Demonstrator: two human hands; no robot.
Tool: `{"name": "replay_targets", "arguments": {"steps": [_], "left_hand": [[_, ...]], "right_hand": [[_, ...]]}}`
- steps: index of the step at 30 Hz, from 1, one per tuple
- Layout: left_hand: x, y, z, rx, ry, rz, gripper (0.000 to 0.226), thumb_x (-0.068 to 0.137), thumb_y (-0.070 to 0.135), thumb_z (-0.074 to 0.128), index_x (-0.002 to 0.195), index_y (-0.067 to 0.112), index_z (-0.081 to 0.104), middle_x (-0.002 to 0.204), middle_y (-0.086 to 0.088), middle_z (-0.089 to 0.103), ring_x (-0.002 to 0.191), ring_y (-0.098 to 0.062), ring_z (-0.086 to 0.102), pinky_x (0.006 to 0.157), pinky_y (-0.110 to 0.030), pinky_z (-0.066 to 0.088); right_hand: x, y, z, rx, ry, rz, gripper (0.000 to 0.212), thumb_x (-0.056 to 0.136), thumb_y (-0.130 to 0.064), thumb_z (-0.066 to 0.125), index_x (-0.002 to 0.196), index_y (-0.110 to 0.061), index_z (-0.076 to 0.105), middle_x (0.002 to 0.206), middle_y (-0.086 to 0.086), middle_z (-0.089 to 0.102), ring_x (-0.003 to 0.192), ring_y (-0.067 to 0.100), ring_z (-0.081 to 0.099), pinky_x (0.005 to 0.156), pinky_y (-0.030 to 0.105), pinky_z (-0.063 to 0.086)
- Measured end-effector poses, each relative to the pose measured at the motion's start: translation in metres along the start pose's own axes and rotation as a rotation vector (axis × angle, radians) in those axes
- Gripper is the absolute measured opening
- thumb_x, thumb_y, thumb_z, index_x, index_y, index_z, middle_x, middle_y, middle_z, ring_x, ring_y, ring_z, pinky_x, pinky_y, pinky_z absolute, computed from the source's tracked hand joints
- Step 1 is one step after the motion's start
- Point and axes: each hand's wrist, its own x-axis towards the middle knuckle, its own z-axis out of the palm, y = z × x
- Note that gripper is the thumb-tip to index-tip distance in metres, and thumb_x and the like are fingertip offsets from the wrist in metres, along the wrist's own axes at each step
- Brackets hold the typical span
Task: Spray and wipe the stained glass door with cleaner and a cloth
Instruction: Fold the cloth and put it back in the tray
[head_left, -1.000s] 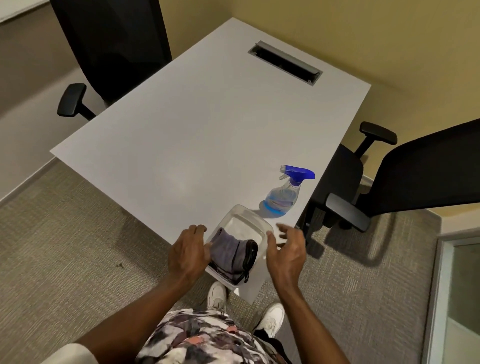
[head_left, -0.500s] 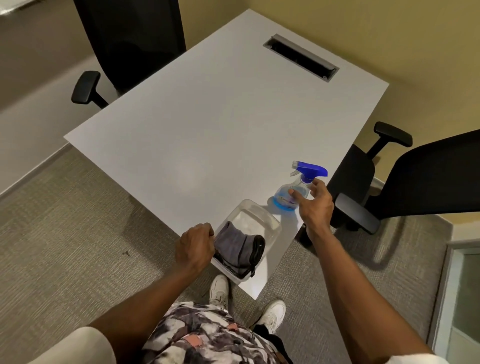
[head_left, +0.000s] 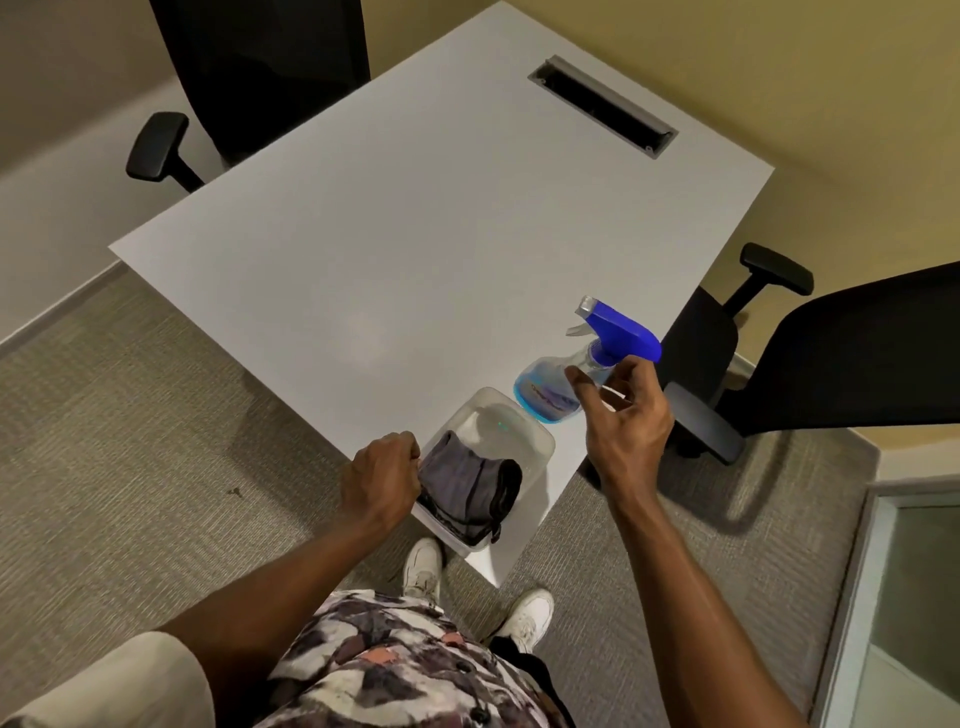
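Note:
A clear spray bottle with blue liquid and a blue trigger head stands near the table's right edge. My right hand is at its neck, thumb and fingers curved on either side and still apart. A folded grey cloth lies in a clear plastic container at the table's near corner. My left hand is closed on the container's left rim, beside the cloth; its fingertips are hidden. A strip of the glass door shows at the lower right.
The white table has a cable slot at its far end. One black office chair stands close on the right, another at the far left. The floor is grey carpet.
My right hand left the container, reached to the spray bottle and now curls round its neck. My left hand stayed closed on the container's rim. The view shifted a little.

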Motion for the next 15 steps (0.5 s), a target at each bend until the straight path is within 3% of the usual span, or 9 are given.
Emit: {"name": "replay_targets", "arguments": {"steps": [2, 5, 9, 12, 15], "left_hand": [[0.0, 0.0, 0.001, 0.003, 0.002, 0.002, 0.009, 0.107, 0.019, 0.065, 0.107, 0.016, 0.074, 0.108, -0.003, 0.079, 0.094, -0.028, 0.076, 0.076, -0.041, 0.061], [0.001, 0.001, 0.002, 0.003, 0.005, -0.001, 0.008, 0.106, 0.018, 0.067, 0.107, 0.016, 0.074, 0.107, -0.003, 0.079, 0.094, -0.029, 0.076, 0.075, -0.04, 0.06], [0.001, 0.002, 0.003, -0.013, 0.009, -0.005, 0.006, 0.105, 0.019, 0.068, 0.107, 0.016, 0.073, 0.107, -0.003, 0.079, 0.093, -0.029, 0.076, 0.076, -0.042, 0.061], [0.0, 0.002, 0.002, -0.023, 0.009, -0.02, 0.007, 0.104, 0.02, 0.07, 0.109, 0.018, 0.074, 0.108, -0.003, 0.079, 0.095, -0.03, 0.076, 0.077, -0.042, 0.063], [0.0, 0.001, 0.003, -0.012, 0.018, -0.022, 0.005, 0.103, 0.019, 0.072, 0.107, 0.019, 0.074, 0.107, -0.002, 0.079, 0.093, -0.029, 0.077, 0.076, -0.042, 0.064]], "right_hand": [[-0.01, -0.006, 0.001, 0.009, -0.008, -0.049, 0.043, 0.092, -0.034, 0.085, 0.123, -0.011, 0.065, 0.114, 0.001, 0.073, 0.107, 0.018, 0.075, 0.089, 0.031, 0.064], [-0.023, -0.009, 0.006, 0.016, -0.056, -0.089, 0.044, 0.091, -0.039, 0.084, 0.123, -0.015, 0.066, 0.113, -0.005, 0.074, 0.104, -0.005, 0.071, 0.082, 0.009, 0.058], [-0.035, -0.004, 0.023, -0.005, -0.114, -0.098, 0.045, 0.09, -0.037, 0.086, 0.127, -0.018, 0.068, 0.112, -0.009, 0.075, 0.102, -0.005, 0.071, 0.088, 0.026, 0.062], [-0.041, 0.006, 0.033, -0.041, -0.146, -0.072, 0.048, 0.09, -0.031, 0.089, 0.132, -0.018, 0.068, 0.113, -0.009, 0.074, 0.103, 0.012, 0.074, 0.093, 0.038, 0.064], [-0.046, 0.017, 0.039, -0.09, -0.17, -0.034, 0.052, 0.09, -0.032, 0.089, 0.135, -0.019, 0.067, 0.113, -0.012, 0.07, 0.106, 0.014, 0.071, 0.095, 0.04, 0.062]]}}
